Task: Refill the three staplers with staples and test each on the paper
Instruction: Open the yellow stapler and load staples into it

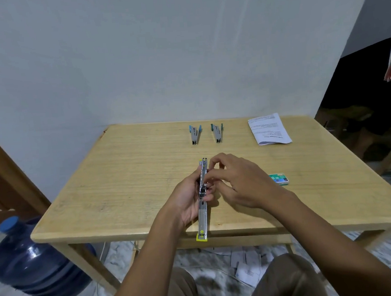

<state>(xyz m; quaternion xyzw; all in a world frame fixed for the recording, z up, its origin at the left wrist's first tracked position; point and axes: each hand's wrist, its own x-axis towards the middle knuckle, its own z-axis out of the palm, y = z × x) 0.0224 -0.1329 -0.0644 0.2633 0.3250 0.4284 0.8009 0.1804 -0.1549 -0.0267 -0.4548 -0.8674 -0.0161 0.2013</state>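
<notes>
Single head-worn wide-angle view, looking forward and down; fingers close below, pale wooden tabletop extending beyond them.

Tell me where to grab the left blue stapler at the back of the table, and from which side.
Take the left blue stapler by its grey metal body, coming from above on the near side, thumb and fingers across the narrow width. It lies lengthwise toward the person, blue-tipped arms splayed at the far end, so the joined near part probably gives the firmest grip.

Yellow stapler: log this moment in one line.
left hand holds yellow stapler | right hand fingers pinch its channel | blue staplers, paper, staple box lie apart
</notes>
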